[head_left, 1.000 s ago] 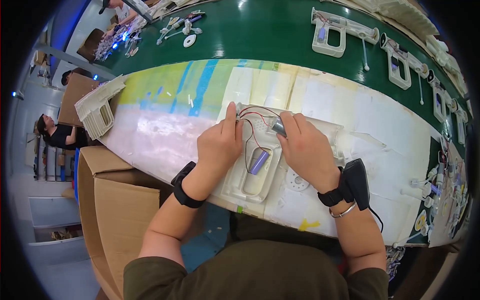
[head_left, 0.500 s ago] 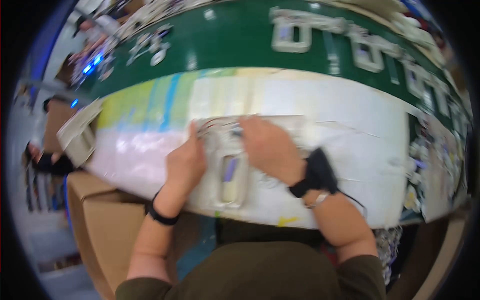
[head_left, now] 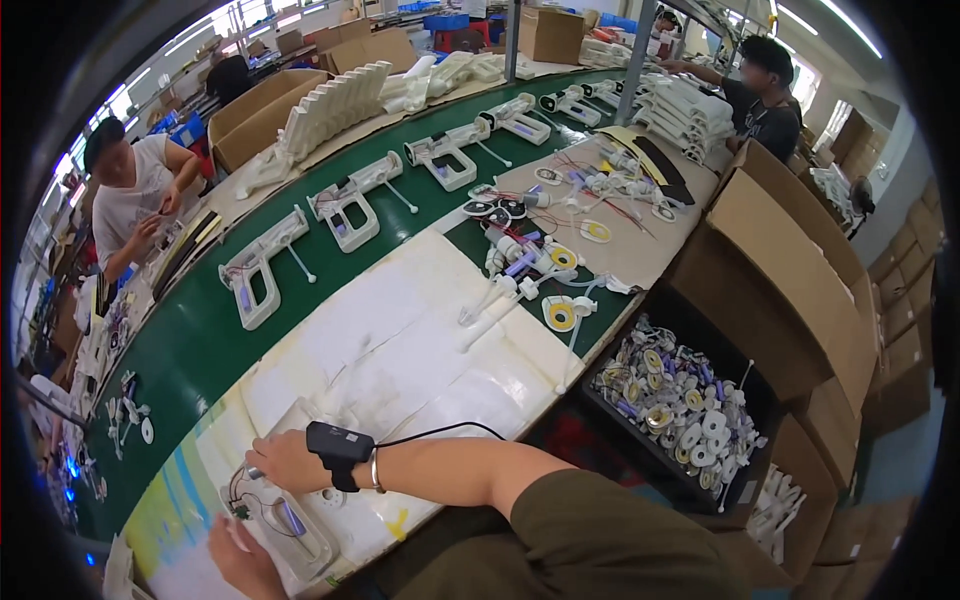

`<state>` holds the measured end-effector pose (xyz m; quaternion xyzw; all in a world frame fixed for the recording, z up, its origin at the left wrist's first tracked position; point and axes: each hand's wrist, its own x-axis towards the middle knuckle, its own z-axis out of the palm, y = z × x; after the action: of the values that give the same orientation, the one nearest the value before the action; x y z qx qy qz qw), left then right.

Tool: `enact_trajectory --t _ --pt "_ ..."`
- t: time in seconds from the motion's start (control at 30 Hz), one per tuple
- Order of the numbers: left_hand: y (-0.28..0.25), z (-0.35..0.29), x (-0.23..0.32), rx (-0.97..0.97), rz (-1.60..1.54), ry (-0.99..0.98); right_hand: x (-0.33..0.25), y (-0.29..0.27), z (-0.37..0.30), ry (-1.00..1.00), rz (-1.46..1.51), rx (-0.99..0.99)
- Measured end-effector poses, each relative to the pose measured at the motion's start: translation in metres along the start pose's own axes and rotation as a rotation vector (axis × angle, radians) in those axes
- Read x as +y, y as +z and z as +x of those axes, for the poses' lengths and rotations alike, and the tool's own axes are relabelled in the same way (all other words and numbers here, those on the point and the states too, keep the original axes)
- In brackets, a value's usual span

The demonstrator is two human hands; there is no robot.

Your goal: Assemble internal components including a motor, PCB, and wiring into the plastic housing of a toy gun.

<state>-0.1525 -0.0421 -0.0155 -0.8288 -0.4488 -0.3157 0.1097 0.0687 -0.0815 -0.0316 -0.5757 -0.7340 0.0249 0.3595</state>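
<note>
On the white sheet-covered work board, the person's right hand has its fingertips on a small silver metal cylinder at an off-white plastic pistol-shaped housing, inside which lies a purple cylinder. The left hand is beside that housing. Beyond the board, similar white plastic housings line a green tabletop. Right of the board, a black rectangular crate holds heaped small white, yellow and purple parts.

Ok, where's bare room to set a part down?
White board mid-section, between right forearm and mixed parts pile; green tabletop between the nearest row housing and small parts cluster. Crowded: that pile, and around the open housing under the right hand.
</note>
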Motion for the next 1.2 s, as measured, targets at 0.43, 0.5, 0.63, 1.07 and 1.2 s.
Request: enact_trajectory --t 0.43,0.5,0.63,1.07,1.2 --pt "-0.006 -0.006 0.034 -0.322 -0.106 0.219 -0.003 0.013 0.014 -0.114 -0.016 0.010" --pt "-0.016 -0.006 0.022 -0.248 -0.375 -0.023 0.001 0.016 0.018 -0.235 0.080 0.213" --pt "-0.022 -0.011 0.008 -0.380 -0.928 -0.492 -0.020 -0.017 0.021 -0.226 0.213 0.043" --pt "-0.045 0.000 0.037 -0.254 -0.378 -0.265 -0.016 -0.002 0.063 -0.430 0.105 -0.330" --pt "-0.044 -0.005 0.051 -0.456 -0.410 -0.357 -0.018 -0.010 0.068 -0.475 -0.161 -0.468"
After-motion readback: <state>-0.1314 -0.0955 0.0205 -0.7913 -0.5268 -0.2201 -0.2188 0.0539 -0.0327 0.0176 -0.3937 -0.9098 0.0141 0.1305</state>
